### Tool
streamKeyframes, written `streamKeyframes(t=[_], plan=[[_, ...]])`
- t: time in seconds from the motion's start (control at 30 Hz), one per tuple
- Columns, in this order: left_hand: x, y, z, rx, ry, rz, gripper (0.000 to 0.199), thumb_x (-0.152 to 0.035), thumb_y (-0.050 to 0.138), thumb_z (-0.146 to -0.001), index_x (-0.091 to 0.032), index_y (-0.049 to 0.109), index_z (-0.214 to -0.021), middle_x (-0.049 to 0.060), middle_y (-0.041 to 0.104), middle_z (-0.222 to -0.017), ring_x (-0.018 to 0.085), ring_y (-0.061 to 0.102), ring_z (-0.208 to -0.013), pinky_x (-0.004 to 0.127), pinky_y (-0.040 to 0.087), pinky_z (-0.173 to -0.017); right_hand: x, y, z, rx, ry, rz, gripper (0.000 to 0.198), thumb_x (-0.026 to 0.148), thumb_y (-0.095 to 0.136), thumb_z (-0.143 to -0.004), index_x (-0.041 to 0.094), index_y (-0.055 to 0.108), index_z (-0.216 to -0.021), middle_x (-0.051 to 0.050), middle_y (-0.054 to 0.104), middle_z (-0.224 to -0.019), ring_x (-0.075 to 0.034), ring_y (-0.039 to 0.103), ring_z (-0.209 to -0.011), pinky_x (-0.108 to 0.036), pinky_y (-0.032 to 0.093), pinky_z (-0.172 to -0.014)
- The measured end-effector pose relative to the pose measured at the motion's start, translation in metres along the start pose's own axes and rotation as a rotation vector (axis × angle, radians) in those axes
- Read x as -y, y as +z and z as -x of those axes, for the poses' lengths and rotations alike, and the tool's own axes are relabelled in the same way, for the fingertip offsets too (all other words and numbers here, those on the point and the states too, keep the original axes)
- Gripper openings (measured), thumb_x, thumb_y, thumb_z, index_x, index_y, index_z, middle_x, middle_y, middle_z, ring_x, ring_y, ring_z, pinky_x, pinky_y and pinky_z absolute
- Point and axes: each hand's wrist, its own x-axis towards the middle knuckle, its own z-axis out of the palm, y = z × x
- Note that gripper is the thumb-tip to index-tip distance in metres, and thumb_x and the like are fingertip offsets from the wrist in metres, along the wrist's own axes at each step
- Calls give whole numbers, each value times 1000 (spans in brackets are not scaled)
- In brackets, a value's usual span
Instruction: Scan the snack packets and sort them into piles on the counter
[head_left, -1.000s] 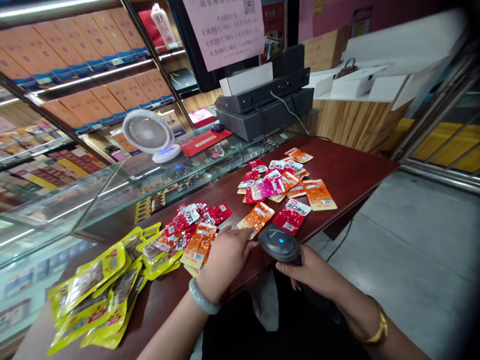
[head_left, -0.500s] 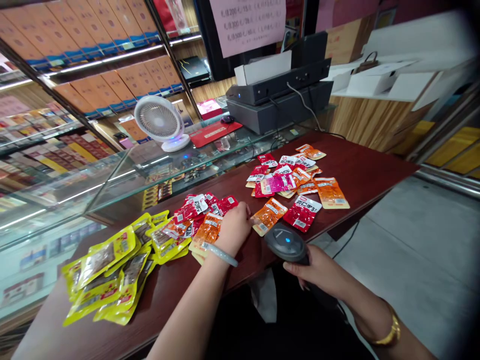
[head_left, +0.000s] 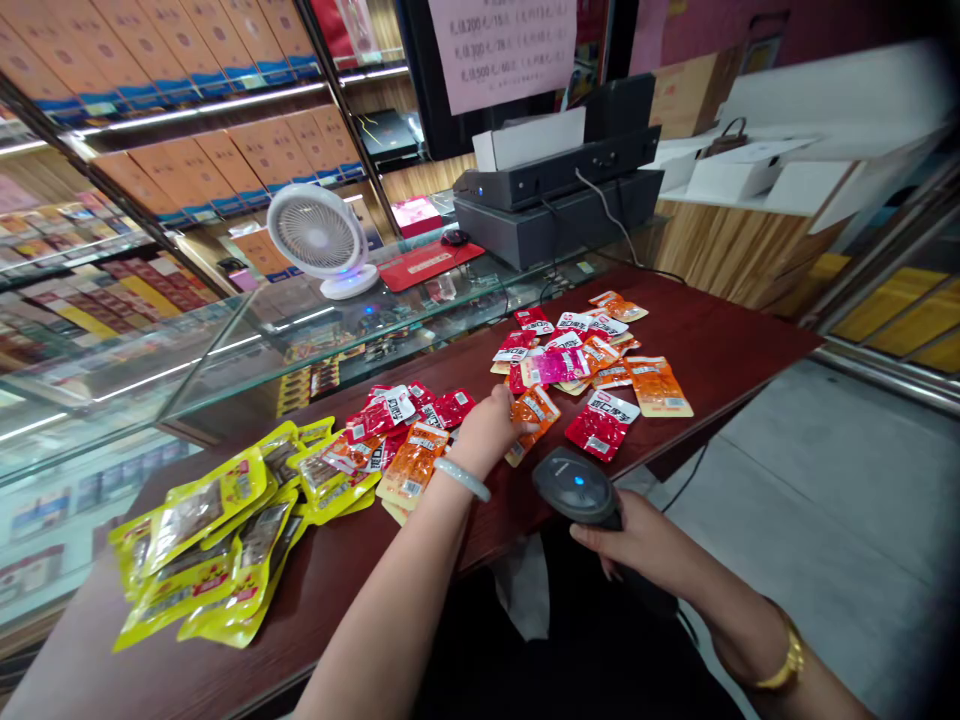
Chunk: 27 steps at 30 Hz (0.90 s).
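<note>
Observer: What occupies the right side of your head view?

Operator: My right hand, grasping a black scanner by its handle. A blue light glows on the scanner's top. In my view its head overlaps the front edge of the dark red table.

Observer: And the left?

Operator: My left hand, with a pale bracelet at the wrist, reaches over an orange packet and partly covers its left side. From my remote post I cannot tell whether the fingers have closed on it.

Observer: Where does that packet lie?

Operator: On the tabletop, between a heap of red and orange packets to the left and a single red packet to the right. Just beyond it spreads a mixed pile, one magenta packet uppermost.

Observer: The surroundings?

Operator: Yellow packets overlap at far left; behind, a white fan stands on a glass counter.
</note>
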Motion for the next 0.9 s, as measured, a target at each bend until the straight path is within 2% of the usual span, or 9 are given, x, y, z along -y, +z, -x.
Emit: streamKeyframes(t=[0.13,0.3,0.47,0.6,0.7,0.8,0.9], plan=[[17,-5,16,-129,-34,152,42,-43,74,-77,-20,51,-103,7,67,-93,22,64,-83,28,42,-68,8,5,-3,30,-13,4,32,45,71,-82,19,57,-95,6,54,-52,-12,54,-42,-23,44,-45],[31,-2,27,-196,-59,263,32,-36,71,-79,-20,49,-97,1,62,-82,16,56,-67,26,37,-61,8,17,-12,81,-47,21,28,42,69,-84,18,58,-92,5,56,-56,-12,55,-43,-23,44,-45],[45,-4,37,-264,-35,277,23,-29,63,-83,-20,51,-101,3,63,-82,18,58,-71,27,39,-64,8,25,-16,100,-52,-24,26,40,70,-83,19,56,-88,5,56,-60,-11,53,-44,-22,44,-45],[69,-30,57,-318,-164,146,31,-43,59,-86,-22,53,-108,5,66,-84,20,61,-73,29,40,-64,7,19,-15,94,-32,-33,27,39,70,-84,17,57,-91,6,53,-57,-10,52,-44,-21,42,-44],[92,-51,71,-323,-290,2,37,-54,57,-85,-24,55,-106,4,68,-82,23,63,-74,31,42,-66,3,11,-14,96,-41,-71,29,41,71,-84,17,57,-92,6,53,-58,-10,52,-44,-21,43,-44],[109,-56,77,-364,-310,-263,38,-54,54,-86,-23,59,-106,8,69,-96,28,64,-92,36,45,-79,-2,5,-13,111,-61,-129,32,43,73,-82,16,57,-90,6,53,-62,-9,52,-45,-21,45,-44],[112,-51,79,-438,-295,-454,41,-53,50,-88,-21,62,-112,13,66,-113,33,56,-113,45,41,-96,-5,1,-10,115,-80,-162,34,45,74,-82,16,59,-91,5,55,-66,-8,52,-45,-20,45,-44]])
